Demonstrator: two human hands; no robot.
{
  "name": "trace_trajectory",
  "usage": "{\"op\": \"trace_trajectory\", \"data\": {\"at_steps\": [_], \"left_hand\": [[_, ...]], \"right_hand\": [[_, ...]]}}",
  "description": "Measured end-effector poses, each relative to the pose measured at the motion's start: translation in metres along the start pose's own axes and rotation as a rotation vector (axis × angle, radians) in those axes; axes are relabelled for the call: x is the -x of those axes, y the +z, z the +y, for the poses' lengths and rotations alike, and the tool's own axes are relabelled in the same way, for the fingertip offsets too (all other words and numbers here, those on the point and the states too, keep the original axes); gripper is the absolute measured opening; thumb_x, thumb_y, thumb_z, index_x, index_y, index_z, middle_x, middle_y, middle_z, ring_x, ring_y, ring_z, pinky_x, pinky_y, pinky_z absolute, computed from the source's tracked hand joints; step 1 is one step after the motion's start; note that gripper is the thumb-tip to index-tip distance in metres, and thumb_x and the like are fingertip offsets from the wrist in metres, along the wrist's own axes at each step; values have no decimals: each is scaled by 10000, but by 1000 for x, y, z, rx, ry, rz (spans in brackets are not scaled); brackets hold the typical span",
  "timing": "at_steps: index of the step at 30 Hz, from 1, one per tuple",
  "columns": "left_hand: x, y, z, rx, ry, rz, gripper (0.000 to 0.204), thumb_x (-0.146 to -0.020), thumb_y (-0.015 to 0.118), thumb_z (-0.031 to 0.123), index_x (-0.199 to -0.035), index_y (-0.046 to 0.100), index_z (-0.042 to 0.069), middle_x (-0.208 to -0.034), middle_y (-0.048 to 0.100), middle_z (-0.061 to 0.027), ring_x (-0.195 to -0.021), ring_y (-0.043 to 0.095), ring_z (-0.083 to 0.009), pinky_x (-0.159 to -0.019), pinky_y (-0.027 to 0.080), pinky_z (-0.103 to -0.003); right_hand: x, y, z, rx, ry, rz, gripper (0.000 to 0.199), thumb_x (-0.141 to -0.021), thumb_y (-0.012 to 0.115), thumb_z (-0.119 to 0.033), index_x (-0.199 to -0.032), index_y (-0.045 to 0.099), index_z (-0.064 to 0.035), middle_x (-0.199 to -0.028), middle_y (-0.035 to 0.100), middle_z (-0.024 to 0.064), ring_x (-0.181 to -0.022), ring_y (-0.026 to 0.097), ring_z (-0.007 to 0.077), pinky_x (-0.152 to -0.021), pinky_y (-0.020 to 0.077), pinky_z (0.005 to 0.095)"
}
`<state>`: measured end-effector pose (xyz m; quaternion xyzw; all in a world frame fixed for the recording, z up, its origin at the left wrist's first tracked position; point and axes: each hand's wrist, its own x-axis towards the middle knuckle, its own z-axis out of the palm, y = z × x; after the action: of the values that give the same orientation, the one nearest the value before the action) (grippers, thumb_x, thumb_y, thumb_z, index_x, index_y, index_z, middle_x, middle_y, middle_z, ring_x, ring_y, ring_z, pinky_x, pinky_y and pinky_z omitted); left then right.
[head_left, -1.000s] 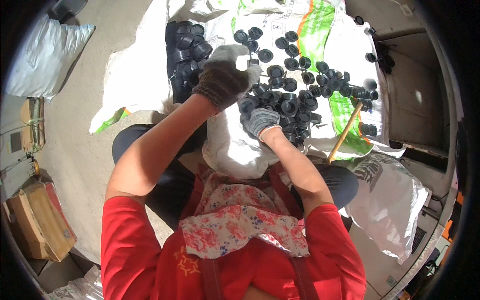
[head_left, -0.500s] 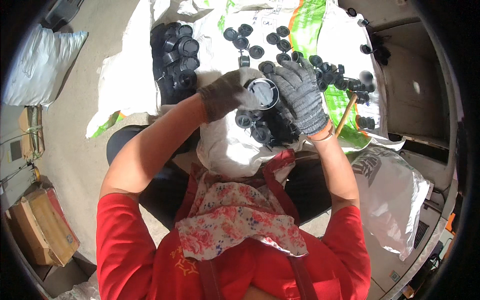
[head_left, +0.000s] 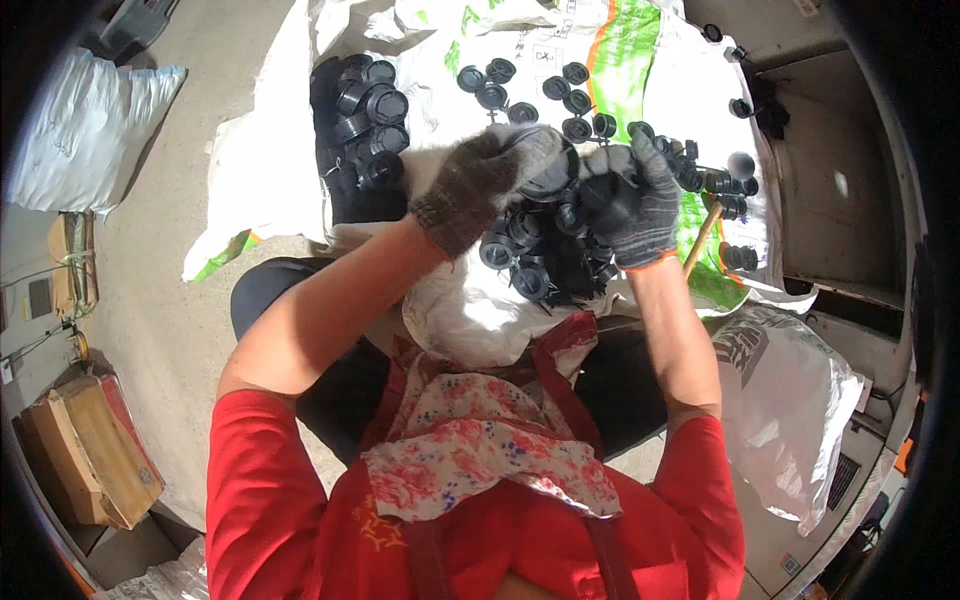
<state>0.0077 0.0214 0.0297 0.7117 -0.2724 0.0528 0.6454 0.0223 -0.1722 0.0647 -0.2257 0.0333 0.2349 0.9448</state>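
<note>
Both my hands wear grey knit gloves. My left hand [head_left: 488,182] is closed on the edge of a round black plastic cap [head_left: 553,180], held over the white woven sack [head_left: 445,300]. Just to its right, my right hand [head_left: 632,205] has curled fingers. Something dark lies within them, but shadow hides what it is. Below my hands sits a dark heap of similar black caps [head_left: 530,278], some with thin stems. A denser pile of black caps [head_left: 385,105] lies to the left of my left hand.
Loose black caps [head_left: 577,102] are scattered over the sack's far side, more [head_left: 718,182] at its right. A wooden stick [head_left: 702,238] lies right of my right hand. A white plastic bag [head_left: 785,400] stands at the right, cardboard boxes [head_left: 105,450] at the left.
My left hand has shifted right with the cap, which has tilted. My right hand, earlier stretched out palm down, has drawn back and curled its fingers.
</note>
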Motion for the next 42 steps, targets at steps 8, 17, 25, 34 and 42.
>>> {"op": "trace_trajectory", "data": {"at_steps": [8, 17, 25, 34, 42], "left_hand": [[6, -9, -4, 395, -299, -52, 409, -788, 686, 227, -1116, 540, 31, -1114, 571, -139, -960, 593, -236, -864, 509, -368], [-2, -59, 12, -1188, 146, 436, 546, -686, 759, 360, -1074, 592, 15, -1068, 583, -194, -984, 582, -325, -856, 478, -430], [20, -27, -22, -591, -92, 95, 557, -754, 740, 277, -1177, 507, -1, -1108, 560, -188, -996, 557, -308, -881, 479, -383], [14, 2, -12, 124, -456, -353, 773, -786, 730, 320, -1347, 325, -26, -1133, 603, -170, -1062, 568, -248, -918, 479, -328], [1, 18, 6, -643, -33, -272, 505, -709, 731, 163, -1151, 557, -9, -967, 598, -232, -917, 609, -320, -849, 497, -392]], "right_hand": [[-40, -19, 36, 1311, -581, 187, 256, -812, 581, -16, -1065, 595, 18, -973, 640, 113, -881, 616, 217, -820, 489, 312], [-50, -100, 27, 2544, 167, 94, 382, -779, 533, -96, -1149, 559, -2, -1181, 558, 199, -1090, 547, 341, -891, 464, 387], [-21, -174, 39, 2856, 275, 58, 484, -760, 566, -229, -1219, 563, -77, -1336, 419, 188, -1268, 356, 385, -1021, 299, 518], [18, -48, 3, 2269, -796, -520, 378, -696, 641, -40, -1066, 574, -2, -1144, 542, 170, -1117, 500, 365, -1004, 366, 489], [21, -30, -9, 2040, 13, -404, 150, -785, 587, -132, -884, 652, -39, -789, 618, 88, -778, 632, 235, -739, 511, 330]]}}
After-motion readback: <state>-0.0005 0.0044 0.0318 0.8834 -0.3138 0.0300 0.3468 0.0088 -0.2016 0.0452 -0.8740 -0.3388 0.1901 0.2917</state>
